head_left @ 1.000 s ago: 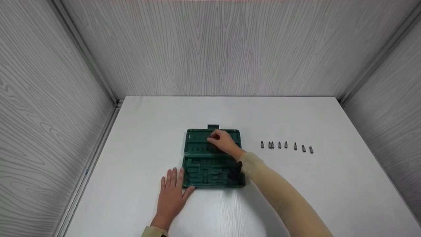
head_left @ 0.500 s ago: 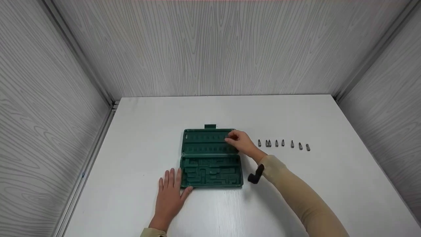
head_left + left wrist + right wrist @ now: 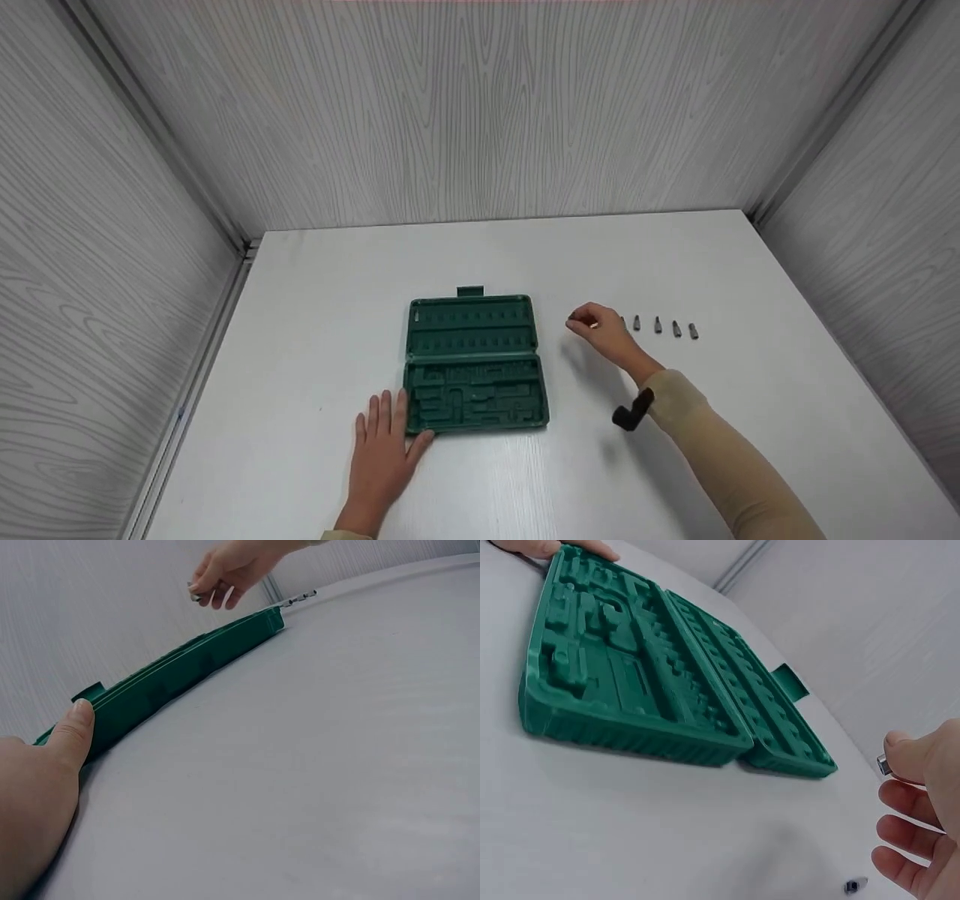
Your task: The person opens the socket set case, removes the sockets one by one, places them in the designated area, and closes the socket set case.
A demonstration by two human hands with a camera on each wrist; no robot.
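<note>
A green plastic tool case (image 3: 471,349) lies unfolded on the white table, its half with the latch farther away. My left hand (image 3: 381,450) rests flat at the case's near left corner, fingers straight, with the thumb (image 3: 75,727) against the side wall. To the right of the case, my right hand (image 3: 606,330) is raised over the table and pinches a small metal screwdriver bit (image 3: 883,764) between thumb and forefinger. Several more bits (image 3: 658,325) lie in a row beyond that hand, which hides the row's left end. One bit (image 3: 417,316) sits in the far half's top left slot.
The case's near half has moulded recesses; the far half has two rows of slots. A latch tab (image 3: 470,291) sticks out at the far edge. Grey wood-grain panels (image 3: 480,112) stand behind and on both sides of the table. A black wrist mount (image 3: 634,410) hangs under the right sleeve.
My right hand has moved right, from over the case's far half to the left end of the row of bits, and now pinches a bit. The left hand stays against the case.
</note>
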